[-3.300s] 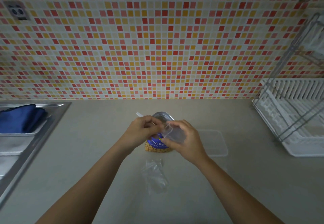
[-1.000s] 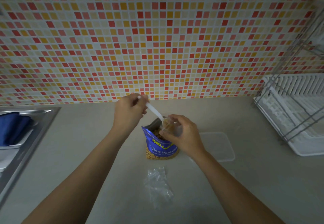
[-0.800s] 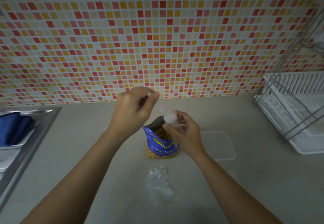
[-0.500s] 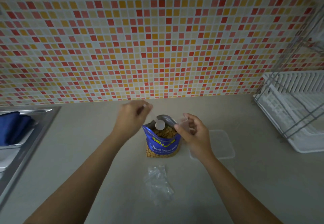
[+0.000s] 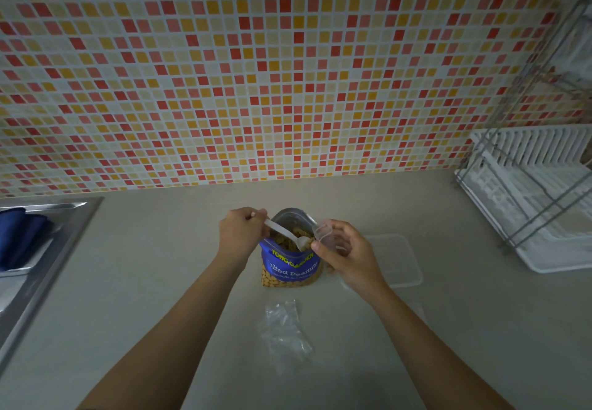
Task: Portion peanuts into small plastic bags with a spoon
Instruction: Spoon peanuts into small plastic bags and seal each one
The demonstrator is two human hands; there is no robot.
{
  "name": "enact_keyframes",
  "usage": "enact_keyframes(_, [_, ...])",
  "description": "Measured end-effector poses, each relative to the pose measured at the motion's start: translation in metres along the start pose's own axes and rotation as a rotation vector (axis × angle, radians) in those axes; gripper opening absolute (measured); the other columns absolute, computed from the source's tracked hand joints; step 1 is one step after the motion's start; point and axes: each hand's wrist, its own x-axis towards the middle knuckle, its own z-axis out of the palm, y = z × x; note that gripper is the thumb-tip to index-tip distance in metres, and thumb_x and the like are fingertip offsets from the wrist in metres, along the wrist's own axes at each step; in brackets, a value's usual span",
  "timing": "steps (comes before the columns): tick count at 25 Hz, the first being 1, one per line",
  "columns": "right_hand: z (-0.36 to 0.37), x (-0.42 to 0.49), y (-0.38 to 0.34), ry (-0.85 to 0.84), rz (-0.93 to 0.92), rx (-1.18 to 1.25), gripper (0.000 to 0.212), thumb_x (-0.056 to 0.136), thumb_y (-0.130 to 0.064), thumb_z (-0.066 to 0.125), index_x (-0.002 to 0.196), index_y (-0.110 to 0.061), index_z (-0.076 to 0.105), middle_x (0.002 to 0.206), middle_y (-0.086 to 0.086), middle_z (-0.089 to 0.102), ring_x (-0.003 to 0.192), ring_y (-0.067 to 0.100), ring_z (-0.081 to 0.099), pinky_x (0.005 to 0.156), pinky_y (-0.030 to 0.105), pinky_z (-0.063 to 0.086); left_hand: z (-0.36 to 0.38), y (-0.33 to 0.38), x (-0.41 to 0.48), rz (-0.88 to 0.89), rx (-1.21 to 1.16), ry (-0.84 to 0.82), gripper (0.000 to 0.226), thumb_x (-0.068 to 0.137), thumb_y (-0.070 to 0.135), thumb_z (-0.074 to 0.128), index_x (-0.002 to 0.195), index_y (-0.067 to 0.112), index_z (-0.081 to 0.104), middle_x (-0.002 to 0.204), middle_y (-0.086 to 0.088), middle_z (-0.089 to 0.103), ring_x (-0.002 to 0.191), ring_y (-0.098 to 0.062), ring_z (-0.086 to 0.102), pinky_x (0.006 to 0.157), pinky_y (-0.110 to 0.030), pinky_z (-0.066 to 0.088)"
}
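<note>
A blue bag of salted peanuts (image 5: 291, 268) stands open on the counter, peanuts showing at its mouth. My left hand (image 5: 241, 235) grips the handle of a white plastic spoon (image 5: 286, 234), whose bowl lies down in the peanuts inside the bag. My right hand (image 5: 344, 251) pinches a small clear plastic bag (image 5: 324, 234) by its mouth, right beside the peanut bag's right edge. Several more small clear bags (image 5: 283, 332) lie in a loose pile on the counter in front of the peanut bag.
A clear plastic container (image 5: 400, 259) lies on the counter just right of my right hand. A white dish rack (image 5: 541, 198) fills the right side. A steel sink (image 5: 41, 249) holding a blue cloth (image 5: 16, 236) is at the left. The tiled wall stands behind.
My left hand came down from over the small bag and sank the spoon's bowl into the peanuts. My right hand shifted the small bag a little to the right.
</note>
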Motion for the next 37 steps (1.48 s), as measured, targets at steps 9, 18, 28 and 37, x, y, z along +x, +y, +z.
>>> enact_keyframes(9, [-0.007, 0.004, -0.015, 0.058, -0.042, -0.174, 0.052, 0.065, -0.031, 0.082, 0.111, -0.026, 0.060, 0.101, -0.016, 0.062, 0.092, -0.002, 0.058, 0.071, 0.005, 0.046, -0.022, -0.007, 0.011, -0.226, -0.242, 0.125, 0.021, 0.092, 0.019, 0.052, 0.083, 0.004, 0.065, 0.067, -0.008, 0.061, 0.061, -0.016, 0.054, 0.056, -0.024, 0.046])
enact_keyframes(18, [-0.003, 0.011, -0.028, 0.014, -0.107, -0.462, 0.056, 0.062, -0.036, 0.082, 0.111, -0.018, 0.063, 0.098, -0.006, 0.064, 0.087, 0.012, 0.061, 0.073, 0.020, 0.048, -0.028, -0.016, 0.015, -0.212, -0.266, 0.159, 0.020, 0.092, 0.020, 0.051, 0.086, 0.006, 0.064, 0.069, -0.007, 0.060, 0.063, -0.016, 0.054, 0.061, -0.027, 0.047])
enact_keyframes(28, [0.015, 0.013, -0.031, 0.046, -0.210, -0.495, 0.051, 0.063, -0.036, 0.081, 0.108, -0.020, 0.064, 0.098, -0.003, 0.067, 0.083, 0.007, 0.058, 0.068, 0.007, 0.040, -0.040, 0.035, 0.003, 0.030, -0.226, 0.148, 0.021, 0.093, 0.023, 0.051, 0.092, 0.007, 0.065, 0.068, -0.002, 0.060, 0.060, -0.012, 0.055, 0.061, -0.022, 0.047])
enact_keyframes(37, [0.021, 0.002, -0.035, 0.206, -0.169, -0.266, 0.050, 0.062, -0.038, 0.081, 0.107, -0.027, 0.062, 0.091, -0.019, 0.062, 0.081, -0.006, 0.060, 0.069, 0.006, 0.045, -0.056, 0.073, -0.041, 0.782, 0.036, 0.221, 0.025, 0.089, 0.027, 0.054, 0.077, 0.009, 0.067, 0.061, -0.012, 0.064, 0.057, -0.027, 0.059, 0.055, -0.039, 0.047])
